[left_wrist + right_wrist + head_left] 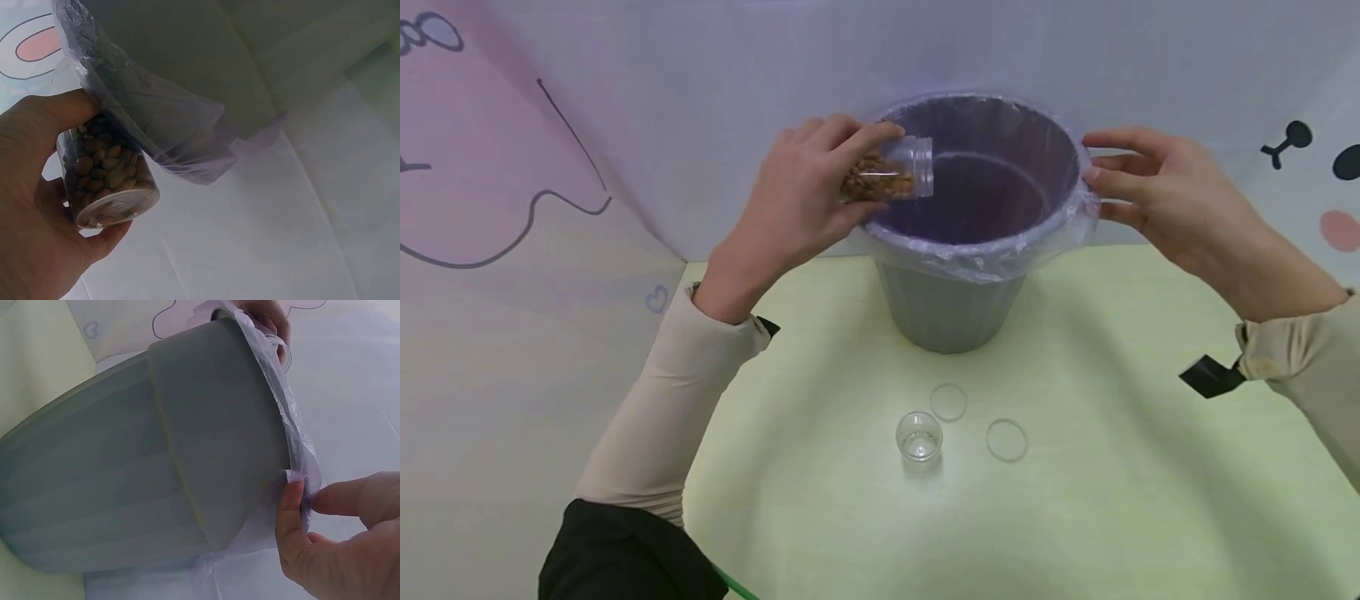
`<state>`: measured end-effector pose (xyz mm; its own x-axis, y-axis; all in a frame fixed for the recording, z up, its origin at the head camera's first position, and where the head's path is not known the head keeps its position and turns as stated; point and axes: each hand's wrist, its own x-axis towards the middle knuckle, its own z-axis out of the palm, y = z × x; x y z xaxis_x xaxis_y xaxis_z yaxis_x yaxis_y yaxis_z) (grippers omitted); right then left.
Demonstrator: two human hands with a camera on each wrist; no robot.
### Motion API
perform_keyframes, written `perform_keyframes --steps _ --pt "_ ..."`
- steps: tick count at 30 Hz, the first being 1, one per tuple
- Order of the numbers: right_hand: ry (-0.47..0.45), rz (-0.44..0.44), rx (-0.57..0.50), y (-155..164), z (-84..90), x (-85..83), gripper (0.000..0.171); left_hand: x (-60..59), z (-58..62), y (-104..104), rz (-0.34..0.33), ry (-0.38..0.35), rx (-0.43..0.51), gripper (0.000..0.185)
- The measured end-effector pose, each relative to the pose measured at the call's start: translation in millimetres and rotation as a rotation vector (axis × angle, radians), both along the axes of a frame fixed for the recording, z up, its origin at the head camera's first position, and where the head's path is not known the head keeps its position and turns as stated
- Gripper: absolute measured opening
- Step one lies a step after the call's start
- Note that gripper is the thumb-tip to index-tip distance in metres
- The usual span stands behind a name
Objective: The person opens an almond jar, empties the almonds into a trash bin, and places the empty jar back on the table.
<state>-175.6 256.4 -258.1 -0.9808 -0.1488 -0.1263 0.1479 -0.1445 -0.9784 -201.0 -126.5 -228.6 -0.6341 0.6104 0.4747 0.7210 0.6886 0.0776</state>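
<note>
1. Left hand (pixel 797 208): its grip is wrapped round a clear jar (pixel 891 171) of brown nuts, held on its side with the open mouth over the bin (pixel 958 308) rim.
2. Right hand (pixel 1157 196): thumb and fingers pinch the plastic liner (pixel 977 254) against the bin's far rim, directly opposite the left grip.
3. Table (pixel 1112 500): below and nearer the person than both grips stand an empty clear jar (pixel 919 437) and two clear lids (pixel 1006 440), set apart.
</note>
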Motion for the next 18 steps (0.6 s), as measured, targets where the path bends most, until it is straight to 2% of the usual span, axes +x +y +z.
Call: perform_keyframes --steps 3,11,18 --pt "-0.008 0.005 0.000 1 -0.7 -1.5 0.063 -1.2 -1.1 0 0.001 0.005 0.001 0.063" --pt "-0.017 -0.006 -0.087 5 -6.5 2.6 0.059 -3.3 -3.7 6 -0.009 0.027 -0.028 0.062" --pt "-0.005 -0.009 -0.096 5 -8.4 5.6 0.054 -2.6 -3.6 11 -0.022 0.045 -0.065 0.060"
